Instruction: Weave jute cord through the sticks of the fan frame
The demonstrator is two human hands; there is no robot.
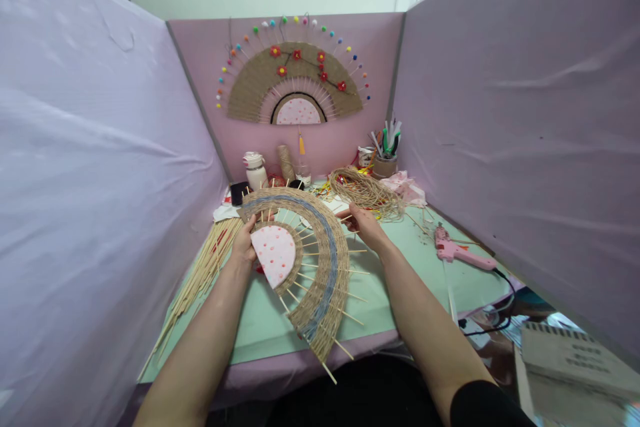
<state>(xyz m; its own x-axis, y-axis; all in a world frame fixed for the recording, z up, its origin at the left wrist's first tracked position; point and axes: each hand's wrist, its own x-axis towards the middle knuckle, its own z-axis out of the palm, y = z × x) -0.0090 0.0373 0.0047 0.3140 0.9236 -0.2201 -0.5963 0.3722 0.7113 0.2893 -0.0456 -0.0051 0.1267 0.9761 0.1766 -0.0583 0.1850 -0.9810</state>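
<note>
A half-round woven fan (340, 260) of tan twine with a blue band is held tilted above the table. Thin sticks radiate through it and poke out past its outer rim. At its centre is a white half-disc (275, 253) with pink spots. My left hand (245, 241) is closed on the fan's inner left side, beside the half-disc, with some fingers hidden behind. At the upper right rim, my right hand (367, 225) has its thumb and fingers closed around a protruding stick end; the exact grip is small to see.
Loose thin sticks (200, 273) lie along the table's left. Behind the fan are a white bottle (256, 172), a twine spool (285, 163) and coiled twine (367, 190). A pink glue gun (460, 250) rests at right. A finished flowered fan (250, 83) hangs on the back panel.
</note>
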